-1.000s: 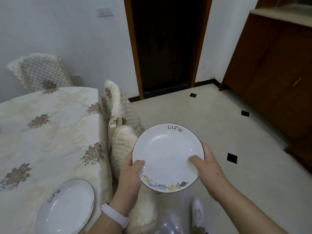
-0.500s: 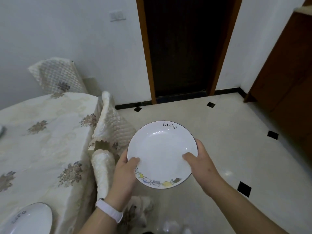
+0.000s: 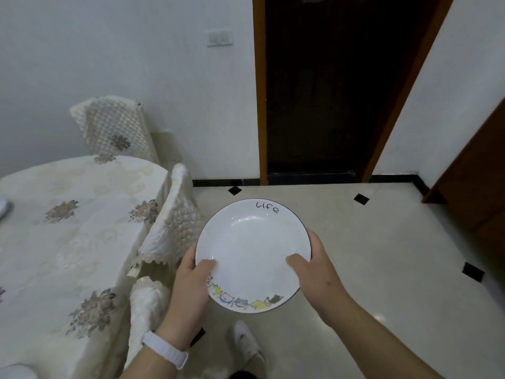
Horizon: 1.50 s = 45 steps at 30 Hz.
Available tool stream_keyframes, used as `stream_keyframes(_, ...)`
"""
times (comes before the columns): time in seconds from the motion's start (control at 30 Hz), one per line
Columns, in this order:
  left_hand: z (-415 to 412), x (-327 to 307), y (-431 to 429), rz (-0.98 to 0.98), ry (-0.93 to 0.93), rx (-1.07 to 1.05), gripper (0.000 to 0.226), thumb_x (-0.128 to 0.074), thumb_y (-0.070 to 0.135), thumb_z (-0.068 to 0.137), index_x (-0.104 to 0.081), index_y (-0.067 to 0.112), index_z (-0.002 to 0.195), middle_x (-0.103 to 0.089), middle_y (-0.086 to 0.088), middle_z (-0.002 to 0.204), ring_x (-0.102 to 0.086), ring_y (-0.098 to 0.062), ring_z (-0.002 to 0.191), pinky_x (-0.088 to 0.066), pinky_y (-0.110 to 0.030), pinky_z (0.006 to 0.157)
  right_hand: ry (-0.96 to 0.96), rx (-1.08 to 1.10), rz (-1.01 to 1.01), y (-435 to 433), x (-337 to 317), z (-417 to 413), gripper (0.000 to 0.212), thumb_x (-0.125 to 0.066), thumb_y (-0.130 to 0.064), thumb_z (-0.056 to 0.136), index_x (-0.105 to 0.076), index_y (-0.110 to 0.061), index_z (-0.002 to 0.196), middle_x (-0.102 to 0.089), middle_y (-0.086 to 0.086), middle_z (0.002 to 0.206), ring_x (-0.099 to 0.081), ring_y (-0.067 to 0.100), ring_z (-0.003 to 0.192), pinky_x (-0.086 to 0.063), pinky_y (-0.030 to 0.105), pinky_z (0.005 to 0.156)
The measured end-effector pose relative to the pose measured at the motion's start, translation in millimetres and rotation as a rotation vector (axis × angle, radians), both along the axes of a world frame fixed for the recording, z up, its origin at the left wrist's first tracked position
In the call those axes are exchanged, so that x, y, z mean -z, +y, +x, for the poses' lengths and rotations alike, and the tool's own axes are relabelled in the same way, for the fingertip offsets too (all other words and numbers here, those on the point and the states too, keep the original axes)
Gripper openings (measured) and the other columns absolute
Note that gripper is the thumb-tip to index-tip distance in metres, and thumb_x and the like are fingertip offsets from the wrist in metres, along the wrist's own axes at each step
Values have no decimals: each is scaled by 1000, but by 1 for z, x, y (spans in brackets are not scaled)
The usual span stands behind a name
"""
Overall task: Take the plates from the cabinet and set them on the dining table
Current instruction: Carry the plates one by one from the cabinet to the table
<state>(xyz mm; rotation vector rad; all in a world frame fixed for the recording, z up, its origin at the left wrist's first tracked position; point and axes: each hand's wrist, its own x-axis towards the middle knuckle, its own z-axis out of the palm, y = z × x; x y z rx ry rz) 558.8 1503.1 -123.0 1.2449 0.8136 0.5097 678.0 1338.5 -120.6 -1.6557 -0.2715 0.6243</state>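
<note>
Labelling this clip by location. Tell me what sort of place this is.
Probably a home dining room: a table under a floral tablecloth, a chair with a quilted cover against the wall, and a dark wooden-framed doorway onto a tiled floor.

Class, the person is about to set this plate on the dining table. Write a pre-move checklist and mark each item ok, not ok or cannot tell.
1. Plate held by both hands: ok; left hand and right hand grip opposite rims.
2. Plate level, face up: ok.
3. Plate empty: ok.
4. Plate above the dining table: not ok; it is over the floor, right of the table.
5. Path clear: not ok; a covered chair stands between.
6. Bare landing spot on table: ok.
</note>
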Motion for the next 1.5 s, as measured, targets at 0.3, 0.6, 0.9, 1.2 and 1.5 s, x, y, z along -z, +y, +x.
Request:
stream_keyframes(0.3, 88, 21, 100, -93, -31, -53, 41, -55, 16, 70, -67, 28, 107, -74, -12, 106, -66, -43, 100, -52, -61, 87, 12, -24, -66, 108, 16, 97, 46, -51, -8, 88, -52, -47, 111, -69, -21, 95, -66, 6, 91, -52, 28, 74)
stream_keyframes(0.6, 115, 11, 228, -91, -111, -135, 44, -52, 7, 86, -67, 32, 119, -72, -6, 114, -68, -35, 104, -53, -61, 88, -40, -180, -64, 255, -3, 149, 47, -50, -8, 91, -44, -43, 121, -62, -18, 106, -60, 4, 96, -50, 21, 71)
stream_keyframes(0.9, 69, 15, 296, -145, -179, -447, 47, -43, 0, 94, -68, 31, 118, -71, -13, 116, -68, -42, 100, -54, -63, 83, -101, -477, -130, 372, 1, 136, 49, -52, -13, 86, -44, -41, 127, -62, -13, 111, -61, 11, 100, -57, 41, 82)
stream_keyframes(1.2, 10, 28, 330, -8, 3, -794, 55, -43, -5, 89, -67, 38, 115, -75, 9, 104, -71, -16, 93, -55, -26, 66, -91, -800, -139, 472, 24, 96, 53, -48, -22, 68, -50, -43, 117, -64, -11, 110, -60, 8, 101, -52, 29, 80)
stream_keyframes(1.5, 6, 73, 390, -72, 132, -1050, 58, -46, -3, 91, -63, 44, 121, -72, 12, 114, -68, -11, 100, -57, -30, 75, -160, -1156, -230, 596, 65, 99, 56, -48, -7, 87, -36, -42, 128, -54, -23, 111, -52, 1, 101, -47, 23, 75)
